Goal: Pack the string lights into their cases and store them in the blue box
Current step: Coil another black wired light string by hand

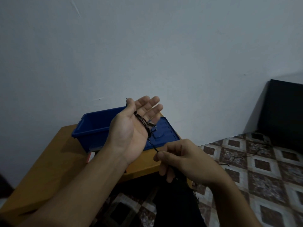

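Observation:
My left hand (131,126) is raised palm up over the blue box (91,126), fingers spread, with black string lights (142,120) wound in several turns across the palm. The wire runs down from there to my right hand (177,159), which pinches it between thumb and fingers. More of the wire trails over the floor (242,156) to the right. The blue box stands open on the wooden table (49,161); its blue lid (165,133) lies flat beside it on the right. No case is clearly visible.
A pale wall rises right behind the table. A dark cabinet (285,112) stands at the right on the patterned tile floor (262,185). A small red and white object (91,157) peeks out below the box. My dark trouser leg (177,202) is at the bottom.

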A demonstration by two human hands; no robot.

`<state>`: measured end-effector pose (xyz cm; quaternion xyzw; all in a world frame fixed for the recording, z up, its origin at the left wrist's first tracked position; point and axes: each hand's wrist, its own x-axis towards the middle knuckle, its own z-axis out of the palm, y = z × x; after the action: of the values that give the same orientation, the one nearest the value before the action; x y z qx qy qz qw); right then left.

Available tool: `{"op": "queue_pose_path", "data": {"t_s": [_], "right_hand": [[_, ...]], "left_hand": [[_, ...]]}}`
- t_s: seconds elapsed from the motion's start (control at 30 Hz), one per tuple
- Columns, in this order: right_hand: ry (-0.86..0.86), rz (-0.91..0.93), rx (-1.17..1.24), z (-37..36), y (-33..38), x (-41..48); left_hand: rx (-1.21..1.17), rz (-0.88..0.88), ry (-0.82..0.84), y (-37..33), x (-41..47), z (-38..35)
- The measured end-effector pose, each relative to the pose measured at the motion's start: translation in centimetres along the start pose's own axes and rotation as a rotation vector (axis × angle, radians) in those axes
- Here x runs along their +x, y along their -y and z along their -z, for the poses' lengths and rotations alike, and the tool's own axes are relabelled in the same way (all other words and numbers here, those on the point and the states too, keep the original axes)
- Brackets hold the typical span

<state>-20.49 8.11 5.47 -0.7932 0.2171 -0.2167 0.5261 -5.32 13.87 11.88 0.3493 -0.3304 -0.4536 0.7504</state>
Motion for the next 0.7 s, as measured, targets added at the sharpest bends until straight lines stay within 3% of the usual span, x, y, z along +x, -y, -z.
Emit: {"op": "queue_pose_path", "data": {"t_s": [0.37, 0.6, 0.7], "right_hand": [[-0.123, 0.067, 0.03, 0.7, 0.5, -0.8], [0.021, 0.065, -0.126, 0.1, 0.9, -0.8], [0.038, 0.085, -0.125, 0.0, 1.3, -0.9]], "left_hand": [[0.357, -0.193, -0.111, 0.9, -0.1, 0.0], [-0.022, -0.09, -0.164, -0.2, 0.5, 0.1], [-0.015, -0.088, -0.209, -0.5, 0.6, 0.6]]}}
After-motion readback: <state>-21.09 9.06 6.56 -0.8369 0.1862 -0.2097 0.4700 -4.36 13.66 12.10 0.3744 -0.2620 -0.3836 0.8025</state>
